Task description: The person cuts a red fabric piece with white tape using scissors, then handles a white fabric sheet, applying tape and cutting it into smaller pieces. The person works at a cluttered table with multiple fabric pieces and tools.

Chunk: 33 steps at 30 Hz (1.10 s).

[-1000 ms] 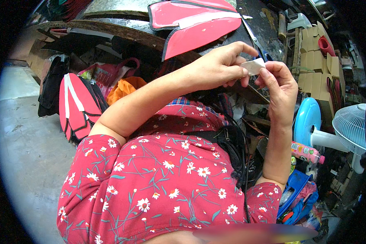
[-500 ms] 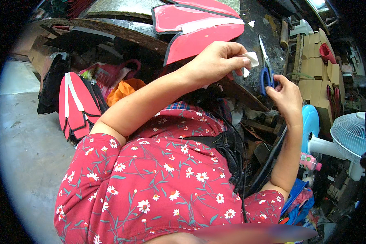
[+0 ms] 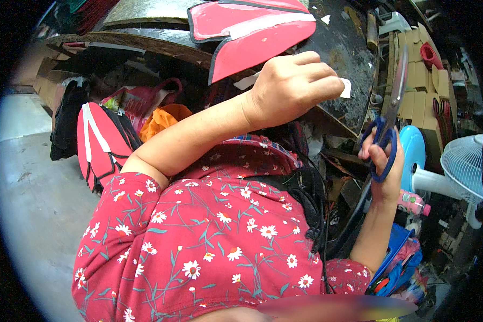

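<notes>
My left hand (image 3: 292, 88) is closed above the front edge of the dark workbench (image 3: 349, 59), its fingers curled. A small white piece (image 3: 346, 88) shows just beyond its fingertips, and another bit of white (image 3: 247, 81) shows behind the wrist. My right hand (image 3: 387, 185) holds scissors (image 3: 380, 150) by their blue handles, fingers in the loops. The blades point upward, off the right side of the bench. Beyond my left hand lies a red, petal-shaped panel (image 3: 263, 48) with black edging and a white strip across it.
Similar red panels with white strips (image 3: 95, 137) hang at the left beside an orange cloth (image 3: 163, 122). At the right stand a white fan (image 3: 464, 166), a blue rounded chair back (image 3: 413, 145), a pink bottle (image 3: 413, 204) and stacked cardboard boxes (image 3: 413, 107).
My right hand has lifted the scissors off the bench area, turned its palm up and put its fingers through the loops. My left hand has turned knuckles-up and its fingers have curled in.
</notes>
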Available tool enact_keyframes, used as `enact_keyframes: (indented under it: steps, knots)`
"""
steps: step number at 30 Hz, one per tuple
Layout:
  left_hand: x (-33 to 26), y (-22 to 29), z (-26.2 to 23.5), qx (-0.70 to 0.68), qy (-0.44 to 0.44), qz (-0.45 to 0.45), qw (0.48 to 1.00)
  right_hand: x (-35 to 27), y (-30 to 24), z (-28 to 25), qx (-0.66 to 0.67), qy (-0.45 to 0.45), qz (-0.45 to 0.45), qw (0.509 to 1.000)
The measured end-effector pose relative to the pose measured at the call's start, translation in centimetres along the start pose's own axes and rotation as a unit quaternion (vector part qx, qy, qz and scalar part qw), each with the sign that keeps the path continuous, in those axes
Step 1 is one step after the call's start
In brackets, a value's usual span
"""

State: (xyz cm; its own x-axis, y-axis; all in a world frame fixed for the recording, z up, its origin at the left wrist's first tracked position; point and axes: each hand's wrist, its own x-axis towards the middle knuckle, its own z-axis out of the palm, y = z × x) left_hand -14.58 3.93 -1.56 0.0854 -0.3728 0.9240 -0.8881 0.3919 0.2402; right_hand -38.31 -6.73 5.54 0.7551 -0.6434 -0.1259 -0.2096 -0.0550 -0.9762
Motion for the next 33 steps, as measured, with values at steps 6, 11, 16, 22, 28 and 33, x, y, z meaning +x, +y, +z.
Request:
enact_keyframes:
  steps: [6,11,16,22,28,33]
  knots:
    - [0.0,1.9,-0.3,-0.004,-0.032,0.032,0.999,2.0,-1.3,2.8,-0.024,0.057,-0.115,0.991]
    - [0.0,3.0,-1.2,-0.030,-0.090,0.029,0.995,2.5,-1.1,4.3,0.009,0.037,-0.096,0.995]
    - [0.2,3.1,-0.7,-0.243,-0.057,-0.270,0.930,2.5,0.2,2.0,-0.056,-0.013,-0.048,0.997]
    - [1.0,1.2,-1.9,-0.467,-0.080,-0.498,0.726,0.3,2.5,0.5,-0.047,-0.100,-0.008,0.994]
    - [1.7,1.3,-1.8,-0.428,-0.119,-0.434,0.784,3.8,0.8,-0.5,-0.293,0.046,-0.049,0.954]
    - [2.1,1.8,-3.1,-0.094,-0.087,-0.171,0.977,9.4,-0.3,-1.6,-0.599,0.112,-0.050,0.791]
